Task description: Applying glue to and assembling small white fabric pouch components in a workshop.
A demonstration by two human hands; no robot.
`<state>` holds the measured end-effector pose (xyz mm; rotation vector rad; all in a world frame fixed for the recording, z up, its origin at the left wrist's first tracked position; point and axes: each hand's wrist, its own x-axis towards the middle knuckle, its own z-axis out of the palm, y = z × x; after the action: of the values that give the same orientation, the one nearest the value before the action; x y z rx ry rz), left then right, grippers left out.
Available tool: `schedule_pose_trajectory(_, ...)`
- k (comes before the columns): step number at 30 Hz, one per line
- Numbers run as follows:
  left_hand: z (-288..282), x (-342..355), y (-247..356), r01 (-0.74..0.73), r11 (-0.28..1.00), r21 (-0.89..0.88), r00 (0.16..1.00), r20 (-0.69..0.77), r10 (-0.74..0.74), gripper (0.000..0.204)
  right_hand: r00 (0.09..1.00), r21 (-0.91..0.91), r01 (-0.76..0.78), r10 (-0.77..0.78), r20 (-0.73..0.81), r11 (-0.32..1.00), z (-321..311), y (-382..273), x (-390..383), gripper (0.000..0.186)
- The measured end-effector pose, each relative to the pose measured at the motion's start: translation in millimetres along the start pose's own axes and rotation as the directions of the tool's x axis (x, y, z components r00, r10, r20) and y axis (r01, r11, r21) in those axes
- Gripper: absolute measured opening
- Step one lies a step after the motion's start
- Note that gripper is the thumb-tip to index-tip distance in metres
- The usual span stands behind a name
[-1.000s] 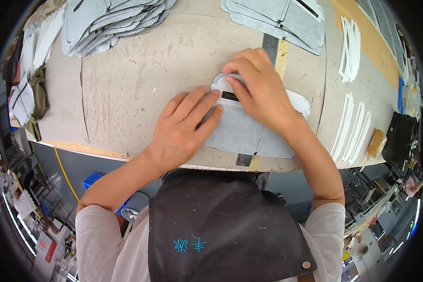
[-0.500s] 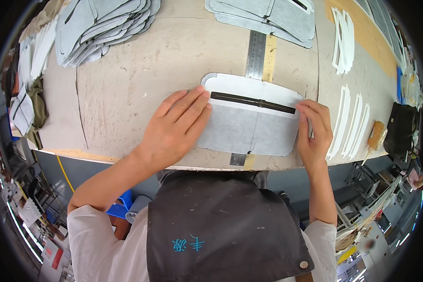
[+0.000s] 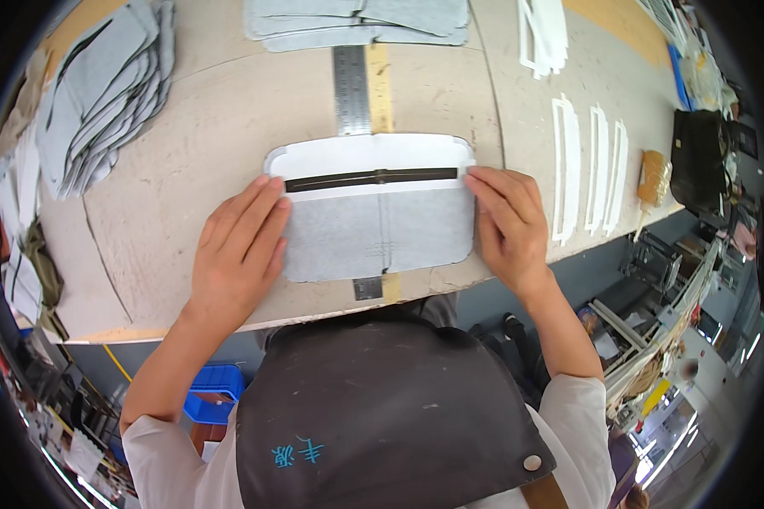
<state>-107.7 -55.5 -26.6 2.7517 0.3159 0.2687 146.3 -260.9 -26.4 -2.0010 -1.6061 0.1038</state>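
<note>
A grey panel (image 3: 335, 237) with rounded corners lies flat on the table in front of me. A white band crosses its far part, framing a long dark strip (image 3: 420, 177) that looks like a zipper. My left hand (image 3: 239, 250) rests at the panel's left edge, fingers stretched out and their tips by the strip's left end. At the opposite edge, my right hand (image 3: 511, 222) has bent fingers, with the tips pinching the panel by the strip's right end. Under the panel runs a metal ruler (image 3: 351, 89), beside a strip of yellowish tape (image 3: 379, 85).
Similar grey panels are piled at the far left (image 3: 102, 93) and far middle (image 3: 356, 25). Several white frame-shaped strips (image 3: 566, 170) lie to the right, near a tan-wrapped tool (image 3: 653, 178) and a black bag (image 3: 700, 161). The table's front edge (image 3: 314, 320) is close to my apron.
The view has shifted and turned, so the table's things sit further left. My left hand has drawn back toward the panel's left edge. My right hand stays at the right edge.
</note>
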Motion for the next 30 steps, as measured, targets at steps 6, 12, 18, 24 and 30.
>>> schedule_pose_trajectory(6, -2, 0, -1, -0.030, 0.999, 0.026, 0.999, 0.012, 0.030, 0.048, 0.998, -0.142, 0.054, -0.048, 0.049, 0.988, 3, -3, -6, 0.045)
schedule_pose_trajectory(12, -5, 7, -1, -0.005, 1.000, 0.008, 1.000, 0.014, 0.005, 0.044, 0.997, -0.229, 0.048, -0.032, 0.071, 0.972, 1, -7, -2, 0.042)
schedule_pose_trajectory(18, 15, 41, 32, -0.061, 0.994, -0.088, 0.975, -0.220, 0.041, 0.034, 0.995, 0.059, -0.056, 0.061, -0.084, 0.997, 11, -14, 3, 0.037)
schedule_pose_trajectory(24, 49, 83, 52, -0.087, 0.976, -0.199, 0.958, -0.285, 0.028, 0.028, 0.996, 0.137, -0.044, 0.055, -0.075, 0.990, 21, -19, 2, 0.038)
schedule_pose_trajectory(30, 58, 88, 52, -0.104, 0.970, -0.218, 0.953, -0.300, 0.035, 0.024, 0.996, 0.068, 0.029, -0.023, -0.087, 0.997, 25, -14, -1, 0.041)
